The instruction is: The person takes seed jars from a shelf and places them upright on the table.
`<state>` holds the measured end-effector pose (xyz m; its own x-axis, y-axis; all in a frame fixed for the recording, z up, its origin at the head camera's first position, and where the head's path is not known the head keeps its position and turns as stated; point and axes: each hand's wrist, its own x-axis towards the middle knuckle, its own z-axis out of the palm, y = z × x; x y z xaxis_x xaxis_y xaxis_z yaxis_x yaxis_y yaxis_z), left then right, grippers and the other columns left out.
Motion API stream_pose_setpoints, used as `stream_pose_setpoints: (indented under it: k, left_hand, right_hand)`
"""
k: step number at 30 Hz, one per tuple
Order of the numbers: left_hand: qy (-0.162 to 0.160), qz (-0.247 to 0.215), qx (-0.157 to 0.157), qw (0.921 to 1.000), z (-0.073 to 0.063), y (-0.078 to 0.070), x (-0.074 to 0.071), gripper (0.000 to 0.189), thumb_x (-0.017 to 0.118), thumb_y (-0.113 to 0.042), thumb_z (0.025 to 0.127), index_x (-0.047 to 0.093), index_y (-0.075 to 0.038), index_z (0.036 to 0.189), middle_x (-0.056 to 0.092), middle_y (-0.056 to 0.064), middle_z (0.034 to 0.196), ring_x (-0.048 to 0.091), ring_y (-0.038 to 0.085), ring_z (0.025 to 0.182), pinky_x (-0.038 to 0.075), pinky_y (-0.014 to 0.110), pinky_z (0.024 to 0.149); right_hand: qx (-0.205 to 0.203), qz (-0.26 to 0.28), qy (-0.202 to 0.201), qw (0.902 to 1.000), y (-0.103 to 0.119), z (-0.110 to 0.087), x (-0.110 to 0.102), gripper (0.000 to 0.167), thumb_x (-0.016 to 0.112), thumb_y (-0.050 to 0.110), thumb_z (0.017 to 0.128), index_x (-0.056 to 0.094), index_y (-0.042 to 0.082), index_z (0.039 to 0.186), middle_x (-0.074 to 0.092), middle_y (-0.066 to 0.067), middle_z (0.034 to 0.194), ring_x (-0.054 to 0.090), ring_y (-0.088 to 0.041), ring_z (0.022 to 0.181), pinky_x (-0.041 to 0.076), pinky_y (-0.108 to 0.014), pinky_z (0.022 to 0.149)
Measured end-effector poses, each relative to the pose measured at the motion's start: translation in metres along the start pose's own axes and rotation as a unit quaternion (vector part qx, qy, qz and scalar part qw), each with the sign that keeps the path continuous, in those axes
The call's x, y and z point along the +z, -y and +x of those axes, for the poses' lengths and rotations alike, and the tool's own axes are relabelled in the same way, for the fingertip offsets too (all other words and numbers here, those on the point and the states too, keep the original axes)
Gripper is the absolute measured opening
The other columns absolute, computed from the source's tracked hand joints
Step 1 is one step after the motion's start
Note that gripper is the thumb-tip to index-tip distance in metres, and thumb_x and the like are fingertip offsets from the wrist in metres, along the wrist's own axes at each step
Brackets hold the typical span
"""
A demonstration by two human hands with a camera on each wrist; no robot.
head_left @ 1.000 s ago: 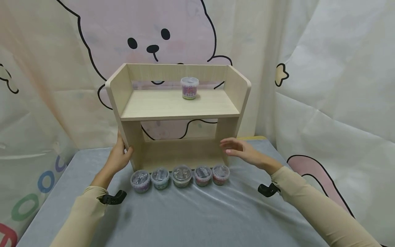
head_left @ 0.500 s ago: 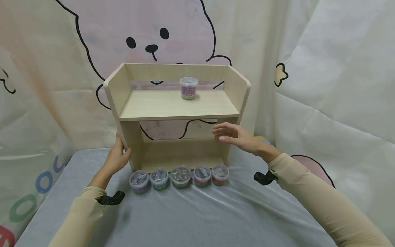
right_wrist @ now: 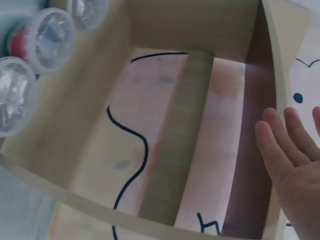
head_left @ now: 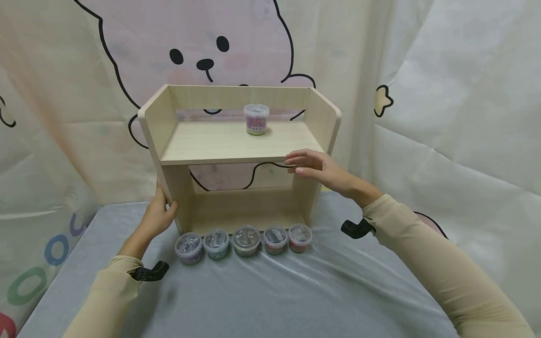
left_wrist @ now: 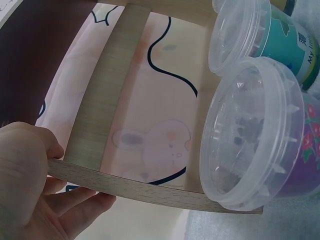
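Note:
A pale wooden two-tier shelf (head_left: 232, 143) stands tilted back on the table. My left hand (head_left: 157, 217) grips its left side panel (left_wrist: 145, 189), thumb on the front edge and fingers behind, as the left wrist view shows. Just in front of the right part of the upper board hovers my right hand (head_left: 319, 170), fingers loosely extended and holding nothing; the right wrist view has its fingertips (right_wrist: 263, 131) overlapping the board's edge. On the upper board is a clear-lidded tub (head_left: 256, 119) with a purple label.
Several lidded tubs line the shelf's front foot, from a purple tub (head_left: 189, 248) at left to a reddish tub (head_left: 300, 238) at right. A grey-blue cloth (head_left: 262, 300) covers the table. A printed curtain (head_left: 355, 94) hangs behind.
My right hand has risen from beside the shelf's lower right side to the upper board's front edge. The left hand keeps its grip on the side panel. The tubs stay put.

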<state>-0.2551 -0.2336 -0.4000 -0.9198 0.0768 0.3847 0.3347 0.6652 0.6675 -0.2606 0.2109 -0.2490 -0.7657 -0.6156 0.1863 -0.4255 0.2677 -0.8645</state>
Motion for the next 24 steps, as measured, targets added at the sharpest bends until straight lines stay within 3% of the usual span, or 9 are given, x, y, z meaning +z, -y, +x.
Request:
stream_pose_setpoints:
  k: [6, 16, 24]
  left_hand:
    - [-0.004, 0.000, 0.004, 1.0000, 0.000, 0.001, 0.000, 0.091, 0.048, -0.002, 0.097, -0.013, -0.020, 0.162, 0.041, 0.044, 0.145, 0.050, 0.061, 0.127, 0.044, 0.071, 0.101]
    - [-0.006, -0.014, 0.011, 0.9998, -0.001, 0.002, 0.001, 0.089, 0.048, 0.000, 0.096, -0.008, -0.019, 0.162, 0.045, 0.045, 0.141, 0.049, 0.061, 0.128, 0.043, 0.072, 0.103]
    - [-0.002, -0.011, 0.003, 0.9999, 0.000, 0.001, 0.000, 0.088, 0.048, -0.002, 0.097, -0.008, -0.020, 0.162, 0.043, 0.044, 0.142, 0.048, 0.061, 0.129, 0.043, 0.072, 0.102]
  right_hand:
    - [0.002, 0.002, 0.000, 1.0000, 0.009, 0.011, -0.002, 0.051, 0.051, 0.015, 0.102, 0.040, -0.001, 0.149, 0.053, -0.020, 0.148, 0.062, -0.017, 0.128, 0.052, -0.027, 0.105]
    - [0.001, 0.024, -0.011, 0.9996, 0.020, 0.036, -0.004, 0.053, 0.051, 0.019, 0.101, 0.041, 0.000, 0.149, 0.050, -0.024, 0.149, 0.057, -0.036, 0.133, 0.045, -0.051, 0.114]
    - [0.009, 0.091, -0.043, 0.9949, 0.022, 0.058, -0.007, 0.051, 0.048, 0.016, 0.101, 0.040, 0.001, 0.149, 0.044, -0.029, 0.151, 0.053, -0.040, 0.135, 0.047, -0.047, 0.114]
